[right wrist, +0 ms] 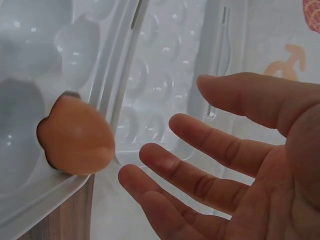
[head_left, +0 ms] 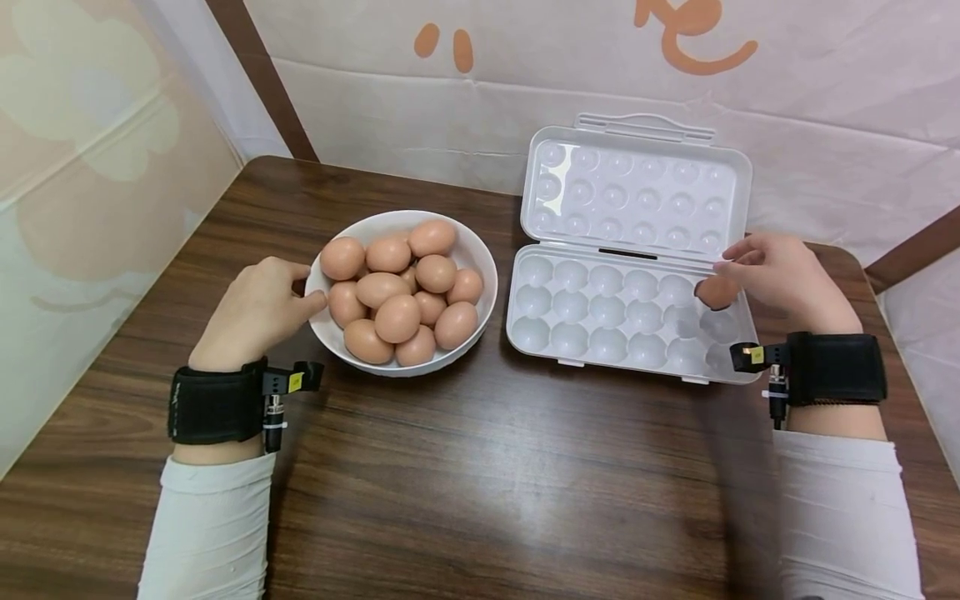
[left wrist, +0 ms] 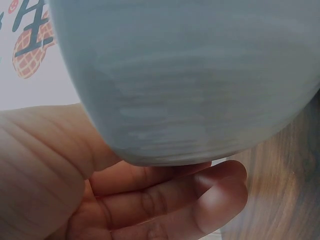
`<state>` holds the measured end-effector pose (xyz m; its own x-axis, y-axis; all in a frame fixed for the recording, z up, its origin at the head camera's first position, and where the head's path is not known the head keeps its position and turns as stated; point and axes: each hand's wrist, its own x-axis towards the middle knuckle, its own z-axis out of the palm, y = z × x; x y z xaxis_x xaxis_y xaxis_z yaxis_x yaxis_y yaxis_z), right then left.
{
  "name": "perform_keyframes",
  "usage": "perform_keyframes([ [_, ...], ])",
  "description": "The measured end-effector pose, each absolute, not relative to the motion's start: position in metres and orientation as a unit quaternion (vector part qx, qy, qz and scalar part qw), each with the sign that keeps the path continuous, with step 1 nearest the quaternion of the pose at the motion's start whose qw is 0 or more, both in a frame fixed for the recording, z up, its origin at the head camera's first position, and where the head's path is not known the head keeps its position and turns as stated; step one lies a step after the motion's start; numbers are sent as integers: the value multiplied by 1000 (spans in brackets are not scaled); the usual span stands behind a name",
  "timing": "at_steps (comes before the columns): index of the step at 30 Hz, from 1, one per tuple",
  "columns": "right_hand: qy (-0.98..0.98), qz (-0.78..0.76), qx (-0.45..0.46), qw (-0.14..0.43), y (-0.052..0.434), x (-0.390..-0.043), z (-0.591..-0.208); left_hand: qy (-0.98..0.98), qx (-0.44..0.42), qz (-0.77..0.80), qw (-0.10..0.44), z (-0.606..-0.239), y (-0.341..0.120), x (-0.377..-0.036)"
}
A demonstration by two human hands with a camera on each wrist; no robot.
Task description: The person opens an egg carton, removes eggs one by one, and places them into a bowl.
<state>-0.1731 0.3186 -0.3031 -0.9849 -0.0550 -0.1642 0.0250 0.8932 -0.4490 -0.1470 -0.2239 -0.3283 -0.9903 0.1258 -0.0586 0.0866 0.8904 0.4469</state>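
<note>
Here we see a wooden table (head_left: 480, 467), an open egg tray (head_left: 630, 321) and a bowl (head_left: 480, 258). Our left hand (head_left: 255, 312) rests flat against the bowl; our right hand (head_left: 780, 271), fingers spread, hovers beside an egg (head_left: 716, 292) seated in the tray's far-right cup.

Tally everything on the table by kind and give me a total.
Eggs in the bowl, those visible: 13
Egg in the tray: 1
Bowl: 1
Egg tray with open lid: 1
Total: 16, not counting any eggs hidden lower in the pile.
</note>
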Motion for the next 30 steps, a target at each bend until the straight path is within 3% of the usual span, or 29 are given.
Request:
perform_keyframes([
  [22, 969, -186, -2, 164, 322, -195, -322, 971, 43, 229, 47, -327, -222, -146],
  [30, 979, -141, -2, 149, 314, -200, -330, 971, 40, 231, 49, -326, -222, -145],
])
